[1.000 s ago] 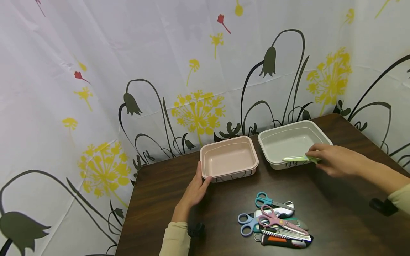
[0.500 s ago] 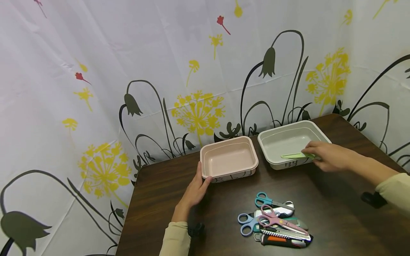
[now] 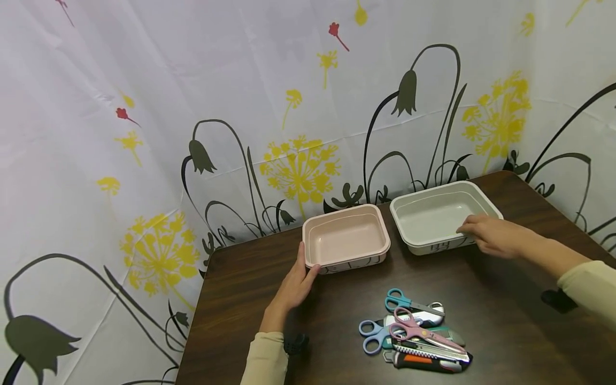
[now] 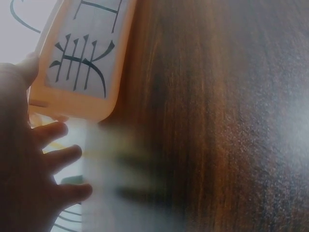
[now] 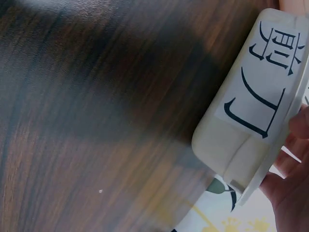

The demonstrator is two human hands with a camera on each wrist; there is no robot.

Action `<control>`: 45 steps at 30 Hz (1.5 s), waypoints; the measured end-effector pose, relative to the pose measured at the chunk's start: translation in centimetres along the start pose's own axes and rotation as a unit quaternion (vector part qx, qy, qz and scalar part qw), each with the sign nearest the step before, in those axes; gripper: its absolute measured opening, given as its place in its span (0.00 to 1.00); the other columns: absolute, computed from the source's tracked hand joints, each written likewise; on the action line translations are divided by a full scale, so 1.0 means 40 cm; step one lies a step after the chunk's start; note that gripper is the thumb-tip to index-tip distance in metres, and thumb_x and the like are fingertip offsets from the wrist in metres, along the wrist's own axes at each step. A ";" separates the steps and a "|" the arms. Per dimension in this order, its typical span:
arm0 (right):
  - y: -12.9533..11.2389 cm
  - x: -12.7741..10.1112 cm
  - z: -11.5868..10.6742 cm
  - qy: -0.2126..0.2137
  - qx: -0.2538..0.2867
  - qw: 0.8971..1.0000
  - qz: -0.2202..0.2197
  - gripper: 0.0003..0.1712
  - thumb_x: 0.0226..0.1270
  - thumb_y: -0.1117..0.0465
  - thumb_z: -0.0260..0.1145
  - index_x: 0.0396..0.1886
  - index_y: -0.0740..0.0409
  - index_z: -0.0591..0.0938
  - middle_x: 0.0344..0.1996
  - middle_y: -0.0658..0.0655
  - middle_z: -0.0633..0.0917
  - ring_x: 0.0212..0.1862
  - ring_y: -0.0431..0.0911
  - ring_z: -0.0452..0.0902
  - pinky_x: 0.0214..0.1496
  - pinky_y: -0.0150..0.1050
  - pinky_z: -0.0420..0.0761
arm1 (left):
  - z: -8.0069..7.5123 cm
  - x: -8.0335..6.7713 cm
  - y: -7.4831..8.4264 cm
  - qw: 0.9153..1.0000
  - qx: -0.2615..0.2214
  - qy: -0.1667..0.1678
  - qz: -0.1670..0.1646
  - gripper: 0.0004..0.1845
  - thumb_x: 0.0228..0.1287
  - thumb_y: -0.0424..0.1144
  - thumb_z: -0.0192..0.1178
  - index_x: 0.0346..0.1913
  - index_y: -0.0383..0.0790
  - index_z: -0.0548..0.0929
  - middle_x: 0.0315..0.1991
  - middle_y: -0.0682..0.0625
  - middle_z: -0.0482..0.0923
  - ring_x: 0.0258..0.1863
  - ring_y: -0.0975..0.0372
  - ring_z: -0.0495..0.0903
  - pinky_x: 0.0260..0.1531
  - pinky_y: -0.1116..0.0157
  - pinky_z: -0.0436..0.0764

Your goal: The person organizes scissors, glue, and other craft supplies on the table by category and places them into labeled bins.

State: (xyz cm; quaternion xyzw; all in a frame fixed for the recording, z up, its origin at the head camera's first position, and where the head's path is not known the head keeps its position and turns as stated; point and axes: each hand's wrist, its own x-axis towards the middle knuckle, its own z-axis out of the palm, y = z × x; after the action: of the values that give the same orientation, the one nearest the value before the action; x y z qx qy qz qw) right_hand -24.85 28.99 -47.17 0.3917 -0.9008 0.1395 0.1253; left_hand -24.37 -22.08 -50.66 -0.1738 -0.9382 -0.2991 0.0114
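My left hand [image 3: 291, 286] is at the near left corner of a pink bin [image 3: 346, 240], its thumb on the front and fingers along the left side. In the left wrist view, several of its fingers [image 4: 65, 159] stretch out straight, spread below the bin's labelled wall. Over the near right rim of the pale green bin [image 3: 428, 216] reaches my right hand [image 3: 498, 235]. Its fingertips dip inside the rim, so I cannot tell whether they hold the slim light-green tool, which is hidden. The right wrist view shows that bin's labelled front wall [image 5: 256, 82] beside the fingers.
A pile lies in front of the bins on the dark wooden table [image 3: 250, 310]: teal scissors [image 3: 397, 299], blue scissors [image 3: 371, 338], pink scissors [image 3: 409, 326] and several utility knives, one black and orange [image 3: 421, 362]. A flowered curtain [image 3: 269, 75] hangs behind.
The slim light-green tool in my right hand has gone from sight at the green bin's near rim. That hand has come slightly left and inward. My left hand has stayed at the pink bin.
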 end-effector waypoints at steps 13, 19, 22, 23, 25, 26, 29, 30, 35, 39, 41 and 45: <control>-0.007 -0.013 0.002 -0.007 -0.009 1.000 0.027 0.24 0.52 0.76 0.58 0.50 0.65 0.83 0.41 0.51 0.80 0.39 0.41 0.73 0.40 0.44 0.78 | 0.003 0.002 0.000 1.000 -0.006 0.000 -0.006 0.43 0.75 0.56 0.47 0.79 0.39 0.38 0.76 0.37 0.51 0.71 0.46 0.59 0.64 0.47 0.63; -0.023 -0.012 0.003 -0.015 -0.001 0.998 0.066 0.22 0.61 0.74 0.61 0.57 0.63 0.81 0.45 0.54 0.82 0.43 0.46 0.77 0.43 0.49 0.79 | 0.003 -0.001 -0.001 1.000 -0.012 0.004 -0.009 0.44 0.75 0.56 0.47 0.79 0.39 0.38 0.76 0.37 0.51 0.71 0.46 0.59 0.65 0.47 0.63; -0.033 -0.010 0.004 -0.004 -0.005 0.998 0.067 0.25 0.60 0.73 0.64 0.59 0.64 0.79 0.46 0.57 0.82 0.43 0.46 0.77 0.41 0.48 0.79 | 0.004 -0.001 -0.004 1.000 -0.012 0.004 -0.009 0.44 0.75 0.57 0.47 0.79 0.39 0.38 0.76 0.37 0.51 0.71 0.47 0.59 0.65 0.47 0.63; -0.037 -0.010 0.005 0.005 -0.011 0.998 0.062 0.26 0.58 0.73 0.65 0.59 0.64 0.79 0.46 0.57 0.82 0.42 0.45 0.77 0.40 0.46 0.79 | 0.005 0.000 -0.005 1.000 -0.012 0.004 -0.008 0.44 0.75 0.57 0.47 0.79 0.39 0.38 0.76 0.37 0.51 0.71 0.47 0.59 0.65 0.47 0.62; -0.047 -0.009 0.006 0.028 -0.025 0.998 0.047 0.29 0.53 0.73 0.68 0.59 0.64 0.79 0.47 0.57 0.81 0.40 0.44 0.75 0.36 0.44 0.77 | 0.006 0.000 -0.007 1.000 -0.010 0.005 -0.007 0.44 0.75 0.56 0.47 0.79 0.39 0.38 0.76 0.37 0.51 0.71 0.47 0.59 0.65 0.47 0.63; -0.055 -0.008 0.006 0.041 -0.032 0.998 0.041 0.31 0.51 0.73 0.69 0.59 0.63 0.79 0.47 0.58 0.81 0.39 0.44 0.75 0.36 0.43 0.77 | 0.006 0.000 -0.007 1.000 -0.009 0.005 -0.007 0.44 0.75 0.57 0.47 0.79 0.38 0.38 0.76 0.37 0.51 0.71 0.46 0.59 0.64 0.47 0.63; -0.089 -0.008 0.003 0.070 -0.050 0.996 0.026 0.34 0.47 0.70 0.72 0.59 0.63 0.78 0.49 0.59 0.80 0.42 0.48 0.77 0.38 0.47 0.79 | 0.007 0.000 -0.007 1.000 -0.008 0.002 -0.008 0.44 0.75 0.57 0.47 0.79 0.39 0.38 0.76 0.37 0.50 0.71 0.47 0.59 0.65 0.47 0.63; -0.106 -0.008 0.001 0.076 -0.054 0.995 0.023 0.34 0.47 0.69 0.73 0.59 0.62 0.78 0.49 0.59 0.80 0.43 0.50 0.77 0.39 0.49 0.79 | 0.007 0.000 -0.007 1.000 -0.009 0.002 -0.009 0.44 0.75 0.57 0.47 0.79 0.40 0.37 0.76 0.37 0.50 0.71 0.47 0.59 0.65 0.47 0.63; -0.206 -0.017 -0.001 0.071 -0.060 0.995 0.021 0.34 0.46 0.65 0.76 0.58 0.62 0.79 0.49 0.58 0.79 0.46 0.52 0.78 0.44 0.52 0.80 | 0.004 -0.002 -0.001 1.000 -0.013 0.004 -0.010 0.44 0.75 0.57 0.47 0.79 0.41 0.37 0.76 0.37 0.50 0.71 0.47 0.59 0.65 0.47 0.62; -0.299 -0.032 0.020 0.042 -0.035 0.998 0.034 0.32 0.46 0.62 0.78 0.56 0.57 0.82 0.44 0.52 0.79 0.42 0.42 0.77 0.38 0.43 0.81 | 0.005 -0.003 -0.001 1.000 -0.011 0.006 -0.008 0.43 0.76 0.56 0.47 0.79 0.39 0.38 0.76 0.37 0.50 0.71 0.46 0.59 0.65 0.47 0.62; -0.345 -0.041 0.036 0.017 -0.007 0.999 0.046 0.29 0.49 0.60 0.77 0.54 0.55 0.83 0.41 0.48 0.78 0.38 0.37 0.75 0.33 0.38 0.80 | 0.006 -0.003 -0.002 1.000 -0.012 0.005 -0.008 0.43 0.76 0.56 0.47 0.79 0.39 0.38 0.76 0.37 0.50 0.71 0.46 0.59 0.65 0.46 0.62; -0.421 -0.061 0.068 -0.026 0.047 0.996 0.065 0.22 0.54 0.57 0.75 0.51 0.53 0.84 0.36 0.44 0.75 0.31 0.31 0.67 0.26 0.34 0.75 | 0.010 -0.002 -0.002 1.000 -0.013 0.003 -0.007 0.43 0.76 0.57 0.46 0.79 0.40 0.37 0.76 0.37 0.50 0.71 0.46 0.59 0.65 0.46 0.62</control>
State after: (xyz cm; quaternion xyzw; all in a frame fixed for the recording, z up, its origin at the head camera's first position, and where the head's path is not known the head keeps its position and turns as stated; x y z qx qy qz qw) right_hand -11.11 18.66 -47.95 0.3413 -0.9196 0.1795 0.0744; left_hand -24.29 -21.94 -51.03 -0.1661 -0.9354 -0.3120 0.0096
